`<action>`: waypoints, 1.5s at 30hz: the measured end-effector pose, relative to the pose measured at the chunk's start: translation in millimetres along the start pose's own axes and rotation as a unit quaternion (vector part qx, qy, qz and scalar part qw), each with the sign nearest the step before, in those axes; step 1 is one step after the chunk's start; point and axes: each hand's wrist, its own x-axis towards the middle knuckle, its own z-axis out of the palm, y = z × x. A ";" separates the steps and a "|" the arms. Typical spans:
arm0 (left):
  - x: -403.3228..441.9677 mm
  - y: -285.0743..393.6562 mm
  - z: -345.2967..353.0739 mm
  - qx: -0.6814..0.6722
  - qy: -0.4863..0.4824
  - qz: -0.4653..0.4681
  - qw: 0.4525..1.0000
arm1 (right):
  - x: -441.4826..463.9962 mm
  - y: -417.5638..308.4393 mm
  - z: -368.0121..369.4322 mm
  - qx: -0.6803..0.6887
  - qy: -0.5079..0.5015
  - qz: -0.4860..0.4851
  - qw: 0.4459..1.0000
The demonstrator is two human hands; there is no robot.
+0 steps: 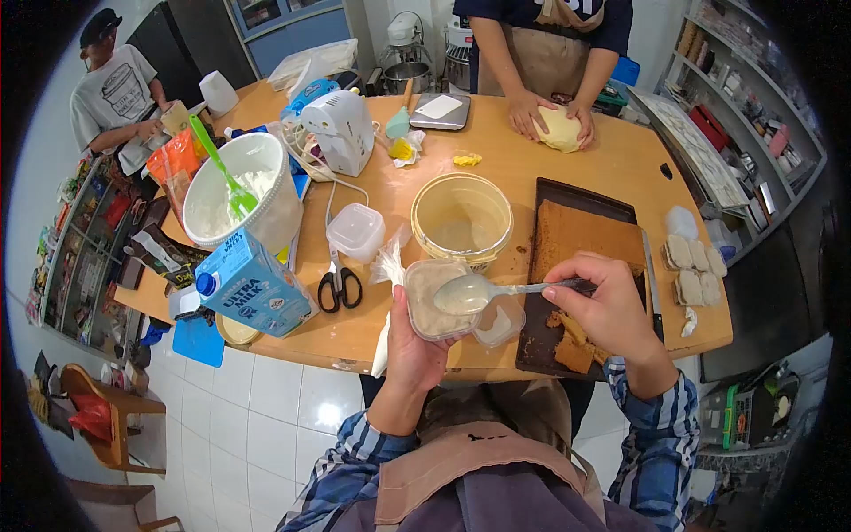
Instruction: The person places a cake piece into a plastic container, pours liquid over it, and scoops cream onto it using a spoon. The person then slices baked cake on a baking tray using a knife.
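My left hand (412, 350) is closed around a small clear plastic tub (425, 297) with a beige, creamy filling inside. In my right hand (594, 297) is a metal spoon (465, 294), gripped by its handle, its bowl over the tub's opening. Just beyond the tub stands a large cream-coloured bucket (463, 217) with beige residue on its inner wall. A clear lid (501, 321) lies on the table beside the tub. Under my right hand is a dark baking tray (547, 230) with a brown sheet cake (585, 235) and broken cake pieces (574, 350).
To the left are a milk carton (257, 284), white bowl (288, 195) with green spatula (226, 173), scissors (339, 285) and an empty tub (356, 230). Several filled tubs (691, 257) and a long knife (652, 288) lie right. Across, a person's hands (532, 115) press dough (560, 130); another person (120, 97) stands left.
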 end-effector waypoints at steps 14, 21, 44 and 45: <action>1.3 0.7 -2.0 0.000 -0.006 -0.010 1.000 | 0.4 4.6 0.3 -0.002 0.001 0.002 1.000; 6.2 -0.3 -2.1 -0.085 0.004 -0.060 0.995 | 16.0 19.8 4.5 0.169 -0.113 0.116 0.972; 14.8 10.8 -37.8 -0.305 -0.101 -0.090 0.943 | 89.9 15.4 46.7 -0.433 0.054 -0.133 0.890; 13.7 10.3 -40.8 -0.330 -0.134 -0.109 0.928 | 92.4 17.5 49.4 -0.440 0.051 -0.136 0.886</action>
